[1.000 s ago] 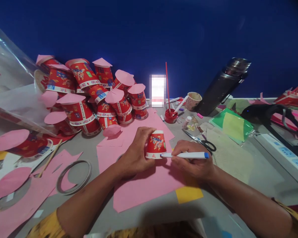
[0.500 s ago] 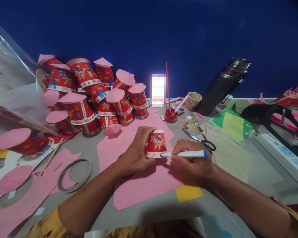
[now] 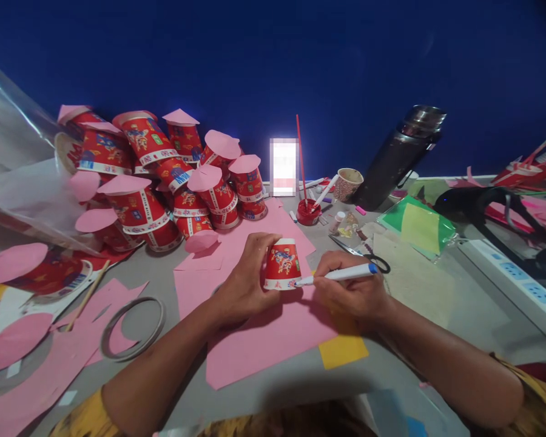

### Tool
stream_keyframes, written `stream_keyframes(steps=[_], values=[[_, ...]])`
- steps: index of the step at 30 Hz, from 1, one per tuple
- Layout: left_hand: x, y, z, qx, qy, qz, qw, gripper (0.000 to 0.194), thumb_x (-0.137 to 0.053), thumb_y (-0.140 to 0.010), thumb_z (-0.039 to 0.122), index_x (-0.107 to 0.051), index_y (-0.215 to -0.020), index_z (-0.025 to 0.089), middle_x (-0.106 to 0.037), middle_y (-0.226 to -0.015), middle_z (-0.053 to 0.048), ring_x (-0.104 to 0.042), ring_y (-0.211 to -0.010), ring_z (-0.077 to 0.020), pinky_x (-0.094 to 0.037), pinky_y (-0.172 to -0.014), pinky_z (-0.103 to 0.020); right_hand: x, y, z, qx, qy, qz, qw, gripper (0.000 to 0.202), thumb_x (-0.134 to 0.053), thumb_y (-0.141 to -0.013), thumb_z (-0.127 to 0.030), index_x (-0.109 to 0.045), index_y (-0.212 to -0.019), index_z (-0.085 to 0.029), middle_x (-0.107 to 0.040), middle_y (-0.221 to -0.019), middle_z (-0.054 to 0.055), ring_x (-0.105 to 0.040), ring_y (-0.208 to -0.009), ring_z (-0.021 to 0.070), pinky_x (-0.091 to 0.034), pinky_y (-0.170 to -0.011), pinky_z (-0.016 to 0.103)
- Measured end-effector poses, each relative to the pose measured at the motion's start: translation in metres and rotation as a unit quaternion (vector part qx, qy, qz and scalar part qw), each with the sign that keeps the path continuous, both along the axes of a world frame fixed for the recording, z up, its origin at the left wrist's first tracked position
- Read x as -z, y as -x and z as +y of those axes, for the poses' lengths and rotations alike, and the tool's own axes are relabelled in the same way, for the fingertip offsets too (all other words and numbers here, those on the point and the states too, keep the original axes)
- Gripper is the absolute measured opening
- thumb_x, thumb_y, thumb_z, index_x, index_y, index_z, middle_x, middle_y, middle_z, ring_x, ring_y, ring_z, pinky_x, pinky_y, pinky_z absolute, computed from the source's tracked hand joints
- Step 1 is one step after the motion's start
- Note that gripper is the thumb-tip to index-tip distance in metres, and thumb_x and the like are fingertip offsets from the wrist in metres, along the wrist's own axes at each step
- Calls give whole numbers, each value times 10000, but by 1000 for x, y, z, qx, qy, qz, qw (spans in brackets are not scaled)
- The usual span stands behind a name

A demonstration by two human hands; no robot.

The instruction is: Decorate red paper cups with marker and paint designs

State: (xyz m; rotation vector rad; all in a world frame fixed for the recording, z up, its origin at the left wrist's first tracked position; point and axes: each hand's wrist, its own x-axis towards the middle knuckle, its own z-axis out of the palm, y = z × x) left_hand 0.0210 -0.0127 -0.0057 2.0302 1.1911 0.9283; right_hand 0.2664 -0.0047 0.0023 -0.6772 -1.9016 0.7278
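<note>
A red paper cup [image 3: 283, 260] with printed figures is held upside down by my left hand [image 3: 250, 276], thumb low and fingers round its far side. Small pink and blue marks dot the white band at its wide lower edge. My right hand [image 3: 352, 288] pinches a white marker [image 3: 346, 274] with a blue end, and its tip meets the band at the cup's right side. Both hands are above a large pink paper sheet [image 3: 255, 358]. A yellow paper piece [image 3: 343, 352] shows from beneath the sheet near my right forearm.
Red cups with pink paper tops [image 3: 136, 206] are piled at back left. A roll of tape [image 3: 131, 328] lies by my left forearm, near pink paper scraps [image 3: 50, 370]. Scissors [image 3: 377, 261], a red paint pot [image 3: 308, 213], a black flask [image 3: 400, 158] and a power strip [image 3: 514, 285] are rightward.
The marker has tilted, its blue end rising, while its tip stays at the band. More pink marks face me on the band. The whole view has shifted slightly.
</note>
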Motion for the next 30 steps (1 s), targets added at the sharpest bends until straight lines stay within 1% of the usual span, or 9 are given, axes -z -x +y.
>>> stream_keyframes(steps=[3,9,13,18,22,25,30], values=[[-1,0,0,1,1,1,1000,767,-833,-809,387,-435,-1454,269,-482,-1449,-120,-521,-1386,-351,-476,-1223,-568,0,0,0,-14,-9,-20,1000,127,-720,-956,-190,-721,-830,-206,-733,-705,11,-648,-599,142,-509,-597,261],[0,1,0,4,-6,3,1000,761,-814,-810,321,-422,-1460,277,-481,-1452,-121,-521,-1384,-350,-473,-1223,-575,1,-1,1,-21,-24,-31,999,115,-726,-969,-197,-729,-854,-203,-744,-722,15,-637,-582,134,-497,-587,256],[1,1,0,5,-6,2,1000,773,-818,-799,311,-427,-1464,286,-483,-1453,-119,-514,-1395,-356,-467,-1230,-578,1,0,2,-35,-6,-36,999,100,-732,-965,-204,-729,-864,-204,-747,-734,20,-640,-585,141,-510,-587,260],[-3,0,0,-1,-2,2,1000,757,-836,-817,380,-440,-1453,278,-491,-1453,-120,-531,-1377,-357,-489,-1205,-578,3,-1,2,-7,7,-15,1000,122,-718,-964,-205,-724,-842,-209,-748,-728,19,-651,-597,146,-505,-581,262],[-4,1,0,0,-2,-2,1000,754,-838,-825,405,-441,-1452,271,-492,-1447,-115,-532,-1377,-350,-490,-1201,-571,5,-1,2,-11,6,-2,1000,119,-728,-958,-193,-729,-840,-205,-751,-732,14,-649,-602,136,-498,-580,247],[-2,1,1,0,0,-6,1000,751,-836,-831,408,-441,-1455,268,-481,-1451,-114,-522,-1387,-345,-487,-1204,-564,5,0,3,-11,-7,-22,1000,119,-734,-960,-208,-740,-842,-199,-752,-735,14,-640,-600,127,-484,-578,238],[-2,0,0,1,9,-10,1000,750,-831,-827,366,-443,-1463,275,-476,-1448,-108,-513,-1381,-337,-467,-1218,-577,4,-1,4,-13,8,-43,999,148,-709,-969,-242,-742,-833,-193,-751,-716,27,-628,-579,134,-472,-549,246]])
